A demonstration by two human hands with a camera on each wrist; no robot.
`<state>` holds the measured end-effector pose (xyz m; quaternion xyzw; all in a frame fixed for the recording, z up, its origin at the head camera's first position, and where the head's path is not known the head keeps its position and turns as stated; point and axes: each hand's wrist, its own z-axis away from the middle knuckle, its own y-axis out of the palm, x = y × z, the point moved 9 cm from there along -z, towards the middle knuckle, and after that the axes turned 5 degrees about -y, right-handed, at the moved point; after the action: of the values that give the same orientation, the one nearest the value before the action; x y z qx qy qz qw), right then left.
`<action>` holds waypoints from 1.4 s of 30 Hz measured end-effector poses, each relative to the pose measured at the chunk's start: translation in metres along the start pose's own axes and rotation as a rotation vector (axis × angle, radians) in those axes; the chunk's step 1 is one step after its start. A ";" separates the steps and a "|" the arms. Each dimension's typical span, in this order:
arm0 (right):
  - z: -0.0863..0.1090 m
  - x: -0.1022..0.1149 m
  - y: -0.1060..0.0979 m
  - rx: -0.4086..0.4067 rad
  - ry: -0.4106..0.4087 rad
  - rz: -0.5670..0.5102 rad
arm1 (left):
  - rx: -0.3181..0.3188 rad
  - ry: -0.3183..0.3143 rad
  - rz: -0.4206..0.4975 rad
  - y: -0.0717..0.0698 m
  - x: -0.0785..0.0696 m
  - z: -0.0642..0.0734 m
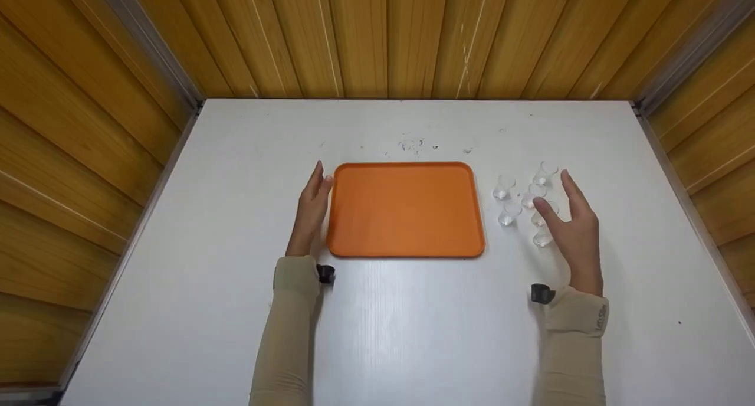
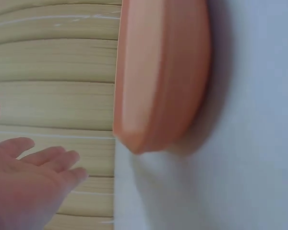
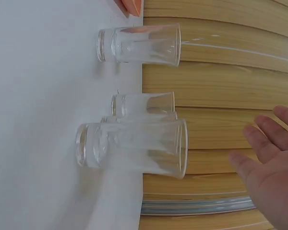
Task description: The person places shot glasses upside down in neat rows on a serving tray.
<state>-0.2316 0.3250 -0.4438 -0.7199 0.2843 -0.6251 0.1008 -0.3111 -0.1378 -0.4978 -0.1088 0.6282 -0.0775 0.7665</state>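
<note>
An orange tray (image 1: 407, 211) lies flat on the white table, nothing on its surface. Beside its left edge is my left hand (image 1: 311, 208), fingers extended; in the left wrist view the hand (image 2: 31, 184) shows apart from the tray's corner (image 2: 153, 86). Several small clear shot glasses stand upright right of the tray, among them a front-left glass (image 1: 509, 215) and a back glass (image 1: 544, 174). My right hand (image 1: 573, 232) hovers at the right of this group, thumb and fingers spread, holding nothing. In the right wrist view a near glass (image 3: 134, 148) stands apart from the fingers (image 3: 264, 143).
The white table (image 1: 413, 323) meets wood-patterned panels (image 1: 360, 40) at the back and both sides. Small dark marks (image 1: 411, 145) dot the tabletop behind the tray. A black wrist camera (image 1: 541, 294) sits on the right sleeve, another camera (image 1: 325, 274) on the left.
</note>
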 end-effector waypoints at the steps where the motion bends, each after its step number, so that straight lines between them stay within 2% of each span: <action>1: 0.001 -0.003 -0.001 0.005 0.007 -0.010 | 0.004 -0.015 0.025 0.000 0.004 -0.001; 12: 0.015 -0.038 -0.007 0.062 0.132 -0.054 | 0.106 -0.161 0.240 0.002 0.039 -0.005; 17: 0.023 -0.050 -0.005 0.123 0.178 -0.062 | 0.127 -0.216 0.295 0.005 0.050 -0.007; 21: 0.028 -0.055 -0.005 0.132 0.189 -0.075 | 0.119 -0.241 0.326 0.005 0.057 -0.008; 30: 0.034 -0.065 -0.010 0.130 0.220 -0.079 | 0.097 -0.211 0.184 0.002 0.062 -0.011; 34: 0.036 -0.069 -0.009 0.143 0.233 -0.063 | 0.088 -0.236 0.155 0.001 0.065 -0.010; 40: 0.041 -0.083 -0.007 0.211 0.339 -0.040 | 0.063 -0.276 0.142 -0.001 0.069 -0.010; 42: 0.042 -0.086 -0.006 0.228 0.352 -0.031 | 0.060 -0.280 0.136 0.000 0.070 -0.011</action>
<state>-0.1945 0.3670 -0.5213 -0.5879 0.2136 -0.7708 0.1207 -0.3075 -0.1569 -0.5661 -0.0529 0.5188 -0.0284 0.8528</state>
